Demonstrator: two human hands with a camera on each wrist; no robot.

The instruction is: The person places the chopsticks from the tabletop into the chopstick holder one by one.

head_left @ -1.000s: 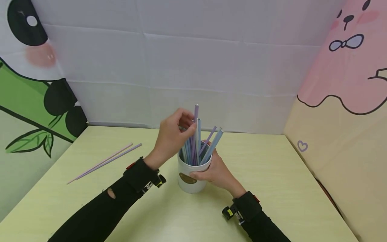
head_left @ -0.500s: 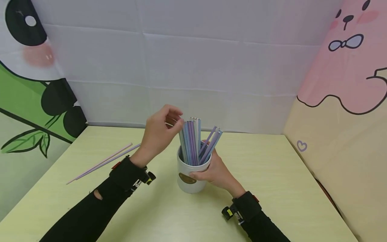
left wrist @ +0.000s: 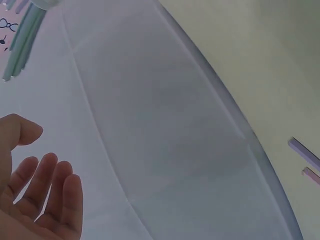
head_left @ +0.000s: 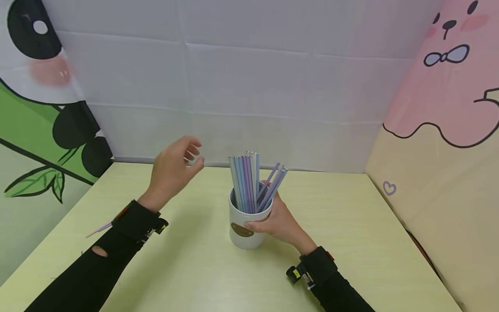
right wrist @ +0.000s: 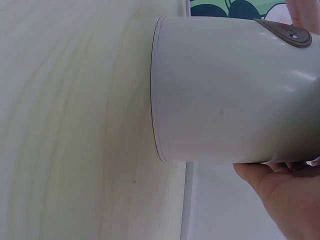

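One white cup (head_left: 246,227) stands on the tabletop (head_left: 195,268), my right hand (head_left: 278,223) wrapped around its side. About ten pastel chopsticks (head_left: 249,182) stand in it; two more (left wrist: 304,160) lie far left. My left hand (head_left: 171,171) hovers empty, fingers loose. The cup's brown oval label (head_left: 241,229) is unreadable.

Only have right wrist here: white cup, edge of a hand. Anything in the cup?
Observer: Yes. A bundle of blue and purple sticks stands in the cup.
Operator: Left hand on them?
Observer: No. The left hand is in the air to the left of the cup, fingers relaxed, holding nothing.
Operator: Any sticks outside the cup?
Observer: Two loose sticks lie further left; in the head view the left sleeve covers most of them.
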